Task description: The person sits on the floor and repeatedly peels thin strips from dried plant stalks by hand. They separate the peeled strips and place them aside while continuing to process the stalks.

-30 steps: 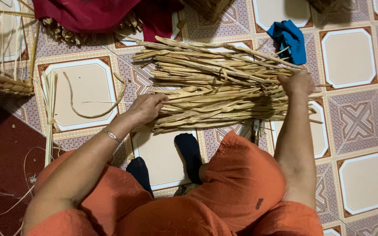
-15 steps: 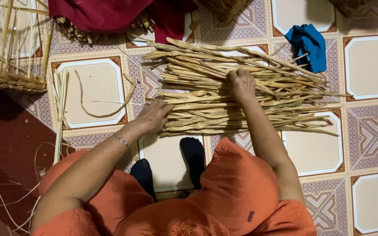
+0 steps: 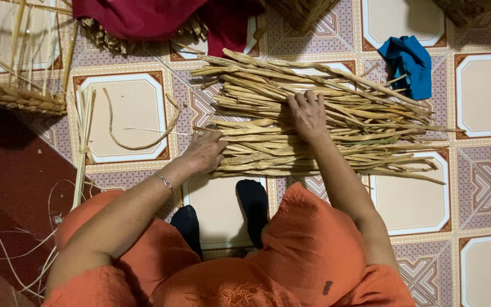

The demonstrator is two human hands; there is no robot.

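Observation:
A flat pile of dried, pale tan plant strips (image 3: 365, 122) lies across the patterned tile floor in front of me. My left hand (image 3: 203, 152) rests on the pile's left ends, fingers curled against the strips. My right hand (image 3: 309, 115) lies flat, fingers spread, on top of the pile near its middle. Neither hand lifts anything. My orange-clothed knees and dark-socked feet (image 3: 254, 199) are below the pile.
A half-woven basket (image 3: 18, 96) with upright stakes stands at the far left. Loose strips (image 3: 137, 142) lie on the tile beside it. Red cloth (image 3: 143, 17) covers woven work at the top. A blue cloth (image 3: 410, 65) lies at the upper right.
My right hand has slid left along the pile, from its right end to its middle. The left hand stays at the left ends. The view has shifted a little.

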